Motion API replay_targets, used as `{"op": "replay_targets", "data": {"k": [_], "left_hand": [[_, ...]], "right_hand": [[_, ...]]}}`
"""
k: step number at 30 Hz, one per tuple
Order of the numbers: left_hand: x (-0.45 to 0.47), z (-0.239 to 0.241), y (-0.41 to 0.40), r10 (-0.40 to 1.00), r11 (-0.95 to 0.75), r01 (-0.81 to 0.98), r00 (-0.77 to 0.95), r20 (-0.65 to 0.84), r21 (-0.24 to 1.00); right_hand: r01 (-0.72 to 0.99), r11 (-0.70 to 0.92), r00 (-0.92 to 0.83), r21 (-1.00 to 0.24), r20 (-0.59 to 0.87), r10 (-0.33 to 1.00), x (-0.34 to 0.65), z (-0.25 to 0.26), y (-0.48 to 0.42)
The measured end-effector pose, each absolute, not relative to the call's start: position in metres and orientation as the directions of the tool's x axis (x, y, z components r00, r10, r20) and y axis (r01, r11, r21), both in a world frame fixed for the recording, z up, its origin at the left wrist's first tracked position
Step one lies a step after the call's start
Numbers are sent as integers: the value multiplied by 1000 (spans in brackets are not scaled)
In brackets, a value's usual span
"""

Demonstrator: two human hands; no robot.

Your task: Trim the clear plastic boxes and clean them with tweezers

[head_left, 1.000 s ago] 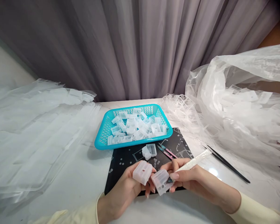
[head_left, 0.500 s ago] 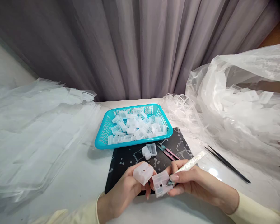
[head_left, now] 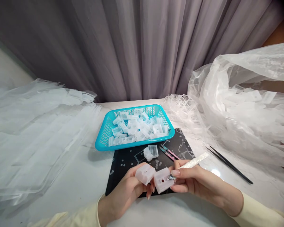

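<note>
My left hand (head_left: 129, 193) is closed around a small translucent white plastic box (head_left: 145, 173). Right beside it is a second plastic box (head_left: 164, 180) with a dark hole in its face, held up between both hands; whether the two boxes are joined I cannot tell. In my right hand (head_left: 193, 179) is a craft knife (head_left: 193, 161) with a pale, pearly handle, gripped pen-like, its metal tip against the second box. My right fingers also touch that box's edge. On the black mat (head_left: 123, 176) just beyond lie two more plastic boxes (head_left: 151, 152), touching each other.
A blue basket (head_left: 99, 145) of plastic boxes stands behind the mat. Pink-handled thread snips (head_left: 169, 153) lie on the mat among scraps, black tweezers (head_left: 230, 165) to the right. Plastic strips (head_left: 183, 108) and an open bag (head_left: 227, 126) fill the right; plastic bags (head_left: 38, 135) the left.
The second box has lifted slightly and tilted against the first one, and the knife has turned with it. My left hand keeps its hold. The whole view has shifted a little.
</note>
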State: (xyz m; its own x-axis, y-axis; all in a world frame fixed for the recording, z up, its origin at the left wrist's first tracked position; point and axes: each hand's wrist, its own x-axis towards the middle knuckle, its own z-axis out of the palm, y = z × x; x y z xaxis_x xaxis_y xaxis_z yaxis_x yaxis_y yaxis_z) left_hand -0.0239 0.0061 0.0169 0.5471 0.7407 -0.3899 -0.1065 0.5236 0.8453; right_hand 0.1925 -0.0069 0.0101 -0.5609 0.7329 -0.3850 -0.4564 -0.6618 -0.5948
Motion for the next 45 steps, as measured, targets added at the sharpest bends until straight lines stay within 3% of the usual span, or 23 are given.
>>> {"op": "replay_targets", "data": {"k": [4, 10, 16, 22, 25, 27, 28, 33, 39, 45], "left_hand": [[-24, 18, 5, 750, 483, -61, 544, -376, 874], [-22, 10, -3, 786, 358, 74, 515, -343, 931], [-19, 12, -13, 823, -2, 392, 523, -221, 920], [-24, 14, -4, 844, -93, 419, 514, -152, 903], [-34, 19, 8, 825, -408, 408, 549, 137, 817], [-39, 25, 18, 700, -667, 388, 618, 357, 636], [-40, 28, 24, 652, -722, 379, 651, 388, 579], [-31, 32, 46, 729, -533, 407, 666, 158, 742], [-17, 27, 50, 783, -368, 386, 620, 57, 846], [-10, 50, 43, 777, 80, 198, 601, -185, 977]], "right_hand": [[-485, -529, -573, -696, -205, 794, 192, 9, -7], [-615, -542, -648, -572, -24, 761, 189, 2, -12], [-517, -599, -699, -612, -103, 708, 178, 2, -16], [-468, -543, -638, -697, -159, 754, 184, 6, -11], [-460, -510, -627, -727, -141, 767, 191, 10, -7], [-472, -486, -617, -736, -119, 778, 194, 11, -4], [-479, -478, -612, -737, -110, 783, 194, 11, -3], [-471, -489, -612, -734, -127, 780, 195, 10, -2], [-484, -490, -622, -725, -108, 775, 199, 13, -2], [-575, -443, -584, -688, -34, 811, 209, 14, 5]]}}
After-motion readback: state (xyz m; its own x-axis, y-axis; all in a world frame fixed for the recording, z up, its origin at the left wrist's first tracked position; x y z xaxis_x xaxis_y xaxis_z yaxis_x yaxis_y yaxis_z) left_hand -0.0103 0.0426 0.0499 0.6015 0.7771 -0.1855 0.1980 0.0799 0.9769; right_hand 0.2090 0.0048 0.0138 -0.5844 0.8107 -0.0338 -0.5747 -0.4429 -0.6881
